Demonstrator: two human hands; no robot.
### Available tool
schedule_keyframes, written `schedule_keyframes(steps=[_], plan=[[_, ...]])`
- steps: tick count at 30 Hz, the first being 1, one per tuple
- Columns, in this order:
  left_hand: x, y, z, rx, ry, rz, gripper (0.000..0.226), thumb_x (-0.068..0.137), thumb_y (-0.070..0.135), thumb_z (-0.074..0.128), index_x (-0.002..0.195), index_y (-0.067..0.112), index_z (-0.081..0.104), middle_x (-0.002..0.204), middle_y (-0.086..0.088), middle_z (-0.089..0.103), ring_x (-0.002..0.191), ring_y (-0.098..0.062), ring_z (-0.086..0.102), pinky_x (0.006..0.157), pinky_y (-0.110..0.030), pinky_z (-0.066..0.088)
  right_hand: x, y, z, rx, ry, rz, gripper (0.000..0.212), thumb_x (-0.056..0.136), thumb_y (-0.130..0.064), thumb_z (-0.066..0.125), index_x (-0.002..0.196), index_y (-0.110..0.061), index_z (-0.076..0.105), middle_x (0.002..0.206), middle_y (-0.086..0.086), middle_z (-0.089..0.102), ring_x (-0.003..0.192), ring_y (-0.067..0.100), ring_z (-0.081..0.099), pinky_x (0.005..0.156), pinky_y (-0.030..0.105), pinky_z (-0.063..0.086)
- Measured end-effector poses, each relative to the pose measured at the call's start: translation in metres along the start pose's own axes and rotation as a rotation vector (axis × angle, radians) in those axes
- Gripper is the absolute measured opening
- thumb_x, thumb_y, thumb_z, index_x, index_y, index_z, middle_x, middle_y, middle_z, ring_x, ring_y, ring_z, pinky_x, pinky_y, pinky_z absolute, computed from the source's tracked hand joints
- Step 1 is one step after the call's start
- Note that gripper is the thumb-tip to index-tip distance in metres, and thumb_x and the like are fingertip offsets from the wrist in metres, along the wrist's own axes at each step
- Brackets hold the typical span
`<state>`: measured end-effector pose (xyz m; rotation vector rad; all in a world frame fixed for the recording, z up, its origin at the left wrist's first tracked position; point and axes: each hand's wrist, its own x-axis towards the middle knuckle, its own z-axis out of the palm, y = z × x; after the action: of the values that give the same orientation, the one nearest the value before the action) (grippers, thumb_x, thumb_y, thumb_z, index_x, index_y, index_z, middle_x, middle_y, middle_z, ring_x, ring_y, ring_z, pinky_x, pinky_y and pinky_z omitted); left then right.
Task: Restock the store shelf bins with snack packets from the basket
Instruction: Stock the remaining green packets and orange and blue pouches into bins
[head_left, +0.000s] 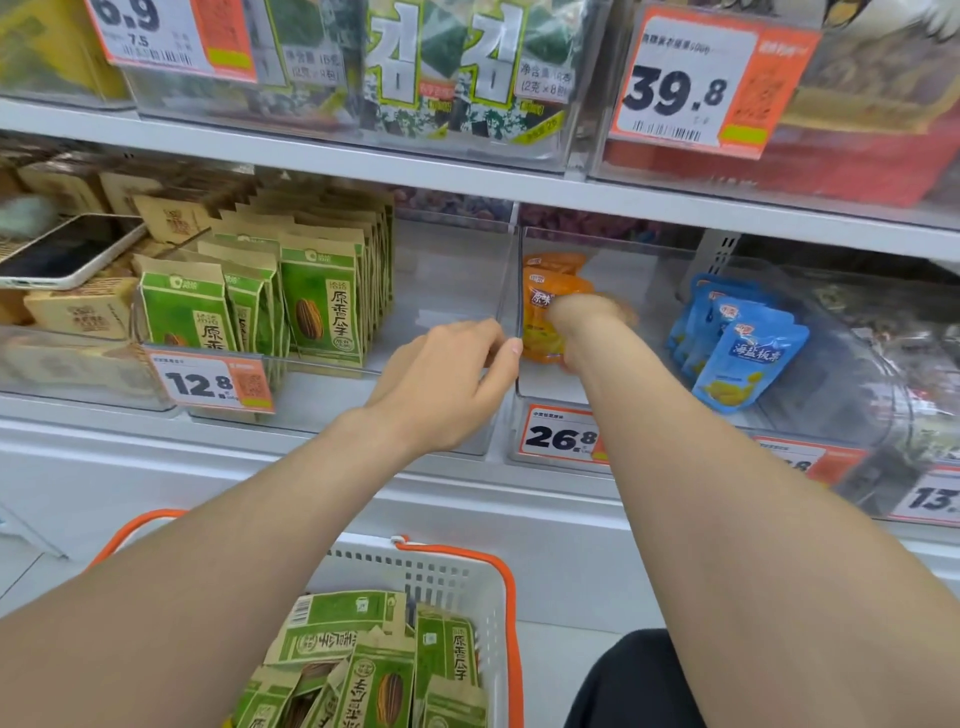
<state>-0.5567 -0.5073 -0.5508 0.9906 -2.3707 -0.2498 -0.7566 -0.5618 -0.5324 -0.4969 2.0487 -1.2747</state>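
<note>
Below, the white basket (467, 577) with orange handles holds a loose heap of green snack packets (374, 670). They are flat kraft-paper pouches printed with a striped sunflower seed and Chinese lettering. More of the same packets stand upright in tight rows in the clear bin (441, 291) on the middle shelf. They fill its left half, and the right half of that bin is bare floor.

The left hand (447, 379) sits at the bin's front right corner, well above the basket. Its fingers are curled at the rim and its thumb tip is against the side wall, gripping the clear plastic. The nearest standing packets are to its left, apart from it.

The right hand (587, 322) reaches over the front wall into the neighbouring bin (613, 280) and lies against an orange packet (545, 306). The hand is blurred, so I cannot tell whether it holds the packet or only touches it. Blue packets (748, 358) lean further right, apart from that hand. A phone (67, 254) rests on brown boxes at far left. The upper shelf's edge runs close above the bins' open tops.
</note>
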Motion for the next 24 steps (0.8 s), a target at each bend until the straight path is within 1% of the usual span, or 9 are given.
schedule_keyframes(steps=[2, 4, 6, 8, 11, 15, 19, 21, 24], plan=[[0.0, 0.0, 0.001, 0.002, 0.005, 0.0, 0.04, 0.109, 0.049, 0.033, 0.083, 0.024, 0.051, 0.079, 0.008, 0.055, 0.076, -0.026, 0.054, 0.061, -0.038, 0.041, -0.002, 0.002, 0.007, -0.009, -0.117, 0.036, 0.015, 0.102, -0.02, 0.056, 0.113, -0.011, 0.06, 0.104, 0.006, 0.06, 0.079, 0.021, 0.06, 0.056, 0.032, 0.046], [0.0, 0.0, 0.001, 0.006, 0.009, 0.001, 0.04, 0.109, 0.049, 0.033, 0.083, 0.024, 0.05, 0.079, 0.007, 0.055, 0.076, -0.027, 0.054, 0.061, -0.039, 0.04, 0.002, 0.01, 0.013, 0.037, -0.126, 0.042, 0.018, 0.104, -0.02, 0.052, 0.089, -0.012, 0.058, 0.084, 0.005, 0.061, 0.071, 0.021, 0.06, 0.07, 0.034, 0.055], [0.0, 0.001, 0.001, 0.008, 0.007, 0.003, 0.039, 0.109, 0.048, 0.033, 0.083, 0.024, 0.05, 0.079, 0.007, 0.055, 0.076, -0.027, 0.054, 0.06, -0.038, 0.038, -0.005, 0.008, 0.015, 0.071, -0.158, 0.032, 0.014, 0.1, -0.018, 0.053, 0.095, -0.012, 0.064, 0.092, 0.007, 0.069, 0.086, 0.024, 0.067, 0.091, 0.04, 0.057], [0.0, 0.001, 0.0, 0.01, 0.007, 0.007, 0.04, 0.11, 0.048, 0.033, 0.084, 0.024, 0.051, 0.08, 0.007, 0.056, 0.076, -0.026, 0.054, 0.06, -0.038, 0.039, -0.017, 0.009, 0.012, 0.08, -0.172, 0.032, 0.015, 0.098, -0.017, 0.052, 0.104, -0.013, 0.065, 0.111, 0.009, 0.072, 0.101, 0.028, 0.069, 0.094, 0.045, 0.054], [-0.001, 0.0, 0.0, 0.01, 0.005, 0.007, 0.041, 0.11, 0.048, 0.033, 0.084, 0.023, 0.052, 0.081, 0.007, 0.058, 0.076, -0.026, 0.054, 0.061, -0.04, 0.043, -0.024, 0.011, 0.009, 0.028, -0.179, 0.055, 0.016, 0.101, -0.016, 0.05, 0.114, -0.013, 0.059, 0.125, 0.01, 0.062, 0.118, 0.031, 0.059, 0.097, 0.051, 0.05], [0.0, -0.001, 0.0, 0.01, 0.006, 0.014, 0.041, 0.11, 0.049, 0.032, 0.084, 0.024, 0.051, 0.081, 0.007, 0.057, 0.075, -0.025, 0.055, 0.061, -0.039, 0.043, -0.017, 0.013, 0.009, -0.06, -0.13, -0.017, 0.015, 0.101, -0.015, 0.048, 0.112, -0.013, 0.057, 0.122, 0.015, 0.06, 0.123, 0.035, 0.054, 0.107, 0.048, 0.048], [0.001, -0.002, 0.002, 0.015, 0.001, 0.016, 0.043, 0.109, 0.05, 0.029, 0.083, 0.023, 0.05, 0.08, 0.006, 0.057, 0.076, -0.026, 0.055, 0.062, -0.04, 0.046, -0.02, 0.013, 0.014, -0.164, -0.197, -0.034, 0.027, 0.103, -0.015, 0.043, 0.125, -0.009, 0.057, 0.134, 0.013, 0.056, 0.106, 0.029, 0.055, 0.109, 0.047, 0.048], [0.001, -0.003, 0.002, 0.009, -0.006, 0.015, 0.044, 0.109, 0.051, 0.029, 0.083, 0.023, 0.051, 0.081, 0.006, 0.058, 0.076, -0.026, 0.056, 0.065, -0.042, 0.049, -0.023, 0.011, 0.014, -0.205, -0.237, -0.024, 0.022, 0.104, -0.013, 0.042, 0.122, -0.008, 0.054, 0.137, 0.012, 0.053, 0.121, 0.032, 0.053, 0.112, 0.049, 0.045], [0.001, -0.003, 0.001, 0.005, -0.014, 0.02, 0.045, 0.11, 0.05, 0.029, 0.084, 0.023, 0.052, 0.081, 0.006, 0.059, 0.076, -0.026, 0.056, 0.065, -0.043, 0.05, -0.023, 0.013, 0.012, -0.275, -0.267, -0.031, 0.032, 0.103, -0.013, 0.044, 0.134, -0.01, 0.051, 0.146, 0.012, 0.049, 0.135, 0.034, 0.047, 0.113, 0.051, 0.044]])
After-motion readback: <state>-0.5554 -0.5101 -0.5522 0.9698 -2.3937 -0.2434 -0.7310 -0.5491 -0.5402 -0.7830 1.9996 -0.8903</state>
